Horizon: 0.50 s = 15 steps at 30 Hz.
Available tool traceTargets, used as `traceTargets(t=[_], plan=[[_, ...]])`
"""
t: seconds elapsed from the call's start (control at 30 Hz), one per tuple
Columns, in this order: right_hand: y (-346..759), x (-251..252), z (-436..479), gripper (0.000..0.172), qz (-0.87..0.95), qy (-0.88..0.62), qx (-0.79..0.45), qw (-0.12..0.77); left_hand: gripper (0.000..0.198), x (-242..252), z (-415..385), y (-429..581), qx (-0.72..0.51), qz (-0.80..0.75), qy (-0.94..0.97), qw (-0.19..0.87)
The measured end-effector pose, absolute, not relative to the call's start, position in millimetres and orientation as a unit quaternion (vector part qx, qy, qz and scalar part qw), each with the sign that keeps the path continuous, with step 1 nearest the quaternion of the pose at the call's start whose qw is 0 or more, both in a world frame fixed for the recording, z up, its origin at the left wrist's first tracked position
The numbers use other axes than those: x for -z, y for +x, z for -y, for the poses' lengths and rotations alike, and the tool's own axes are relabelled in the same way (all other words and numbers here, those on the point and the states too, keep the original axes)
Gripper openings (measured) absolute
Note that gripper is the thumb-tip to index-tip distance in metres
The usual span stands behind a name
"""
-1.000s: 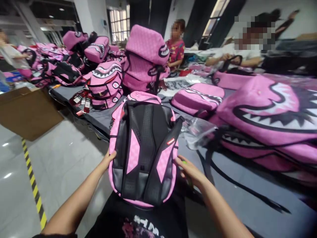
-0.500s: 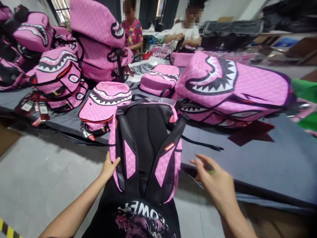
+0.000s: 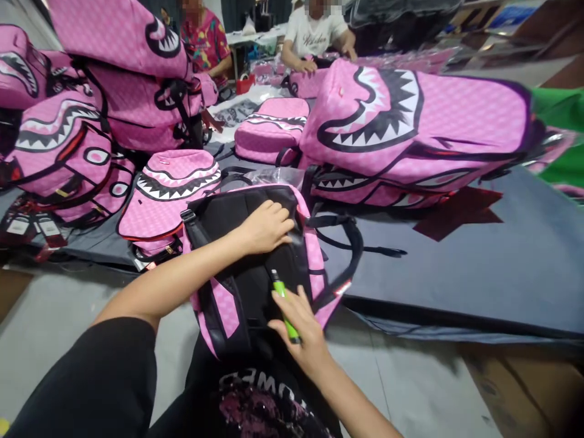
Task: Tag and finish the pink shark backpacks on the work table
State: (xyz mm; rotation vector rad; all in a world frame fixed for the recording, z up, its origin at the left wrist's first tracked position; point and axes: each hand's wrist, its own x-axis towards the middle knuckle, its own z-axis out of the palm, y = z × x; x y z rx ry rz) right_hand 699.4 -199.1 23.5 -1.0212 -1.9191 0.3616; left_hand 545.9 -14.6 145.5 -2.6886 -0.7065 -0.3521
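A pink checkered backpack [image 3: 228, 309] leans at the table's front edge with its black padded back towards me. My left hand [image 3: 268, 227] lies across the upper back panel, fingers curled against the black padding. Lower down, my right hand [image 3: 303, 322] holds a slim bright-green pen-like tool [image 3: 286, 310], whose dark tip points up at the panel. The backpack's right shoulder strap [image 3: 353, 255] stands out to the side. Its left strap [image 3: 214, 258] runs down along the panel, partly behind my left forearm.
Pink shark-mouth backpacks are piled on the grey table [image 3: 456, 261], including a large stack [image 3: 374, 115] at right and a tall pile [image 3: 132, 91] at left. A smaller pink bag [image 3: 171, 188] sits close by. Across the table a person [image 3: 314, 36] handles a pink bag; another stands left.
My left hand has moved from the backpack's side onto its back panel. My right hand has come in from the right with the green tool. The right strap has swung outward.
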Motion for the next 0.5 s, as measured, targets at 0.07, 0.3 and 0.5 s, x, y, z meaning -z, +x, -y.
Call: traceTargets(t=[0.07,0.3,0.5], plan=[[715.6,-20.1,204.1,0.056,0.730,-0.476,-0.064,0.486,0.040,-153.7,13.2,550.4,0.093,0.237,-0.954,0.159],[705.4,-34.3,143.4,0.026,0.573,-0.516,0.009,0.636,0.024,-160.7,35.9,563.7,0.021,0.183,-0.979,0.084],[715.1,-33.2,131.1,0.027,0.506,-0.516,-0.150,0.675,0.058,-157.9,1.2,539.3,0.028,0.228,-0.967,0.114]])
